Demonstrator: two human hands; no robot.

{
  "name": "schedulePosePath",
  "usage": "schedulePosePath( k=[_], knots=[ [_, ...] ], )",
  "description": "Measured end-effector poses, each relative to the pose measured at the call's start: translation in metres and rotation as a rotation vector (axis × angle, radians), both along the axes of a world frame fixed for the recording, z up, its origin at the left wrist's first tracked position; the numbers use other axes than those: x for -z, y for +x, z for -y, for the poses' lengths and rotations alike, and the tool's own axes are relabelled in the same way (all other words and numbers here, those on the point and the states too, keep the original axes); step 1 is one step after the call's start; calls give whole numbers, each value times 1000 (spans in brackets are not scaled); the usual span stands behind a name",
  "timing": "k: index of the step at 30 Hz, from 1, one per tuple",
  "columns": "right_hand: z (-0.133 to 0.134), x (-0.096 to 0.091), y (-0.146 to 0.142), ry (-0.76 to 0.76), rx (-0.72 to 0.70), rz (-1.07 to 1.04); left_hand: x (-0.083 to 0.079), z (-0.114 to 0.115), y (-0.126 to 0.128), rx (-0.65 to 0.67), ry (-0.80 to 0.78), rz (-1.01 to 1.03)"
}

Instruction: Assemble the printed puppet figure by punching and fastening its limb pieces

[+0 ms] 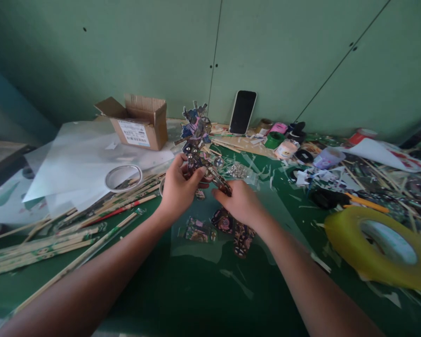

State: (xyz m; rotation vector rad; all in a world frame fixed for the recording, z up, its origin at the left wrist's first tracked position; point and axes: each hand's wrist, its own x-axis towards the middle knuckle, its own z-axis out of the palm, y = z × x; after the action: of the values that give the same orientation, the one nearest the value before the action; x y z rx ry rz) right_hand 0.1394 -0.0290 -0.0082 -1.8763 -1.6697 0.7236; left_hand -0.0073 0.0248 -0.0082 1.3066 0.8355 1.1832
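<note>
Above the middle of the table I hold up a jointed cut-out figure (pixel 196 127), dark with blue and pink patterning and small shiny round studs. My left hand (pixel 180 185) is closed on its middle, thumb in front. A narrow patterned strip of the figure slants down to the right, and my right hand (pixel 243 201) pinches its end. Below my hands lie a dark rounded cut-out piece (pixel 222 221) and a long patterned piece (pixel 243 238), partly beneath my right wrist. Beside them rests a small clear packet (pixel 197 230) with printed pieces. Behind sits a clear bag of small metal studs (pixel 236 170).
An open cardboard box (pixel 140 124) stands at back left, near a white tape roll (pixel 123 179). Several wooden sticks (pixel 115 206) lie at left. A phone (pixel 243 112) leans on the wall. A large yellow tape roll (pixel 340 245), small jars (pixel 286 149) and scraps crowd the right.
</note>
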Motion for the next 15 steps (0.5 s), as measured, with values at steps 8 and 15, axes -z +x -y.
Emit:
schedulePosePath(
  k=[8,15],
  knots=[
    [-5,9,5,34,25,63,2,0,1,-1,3,-35],
    [-10,15,7,71,65,179,1,3,3,0,8,-26]
  ],
)
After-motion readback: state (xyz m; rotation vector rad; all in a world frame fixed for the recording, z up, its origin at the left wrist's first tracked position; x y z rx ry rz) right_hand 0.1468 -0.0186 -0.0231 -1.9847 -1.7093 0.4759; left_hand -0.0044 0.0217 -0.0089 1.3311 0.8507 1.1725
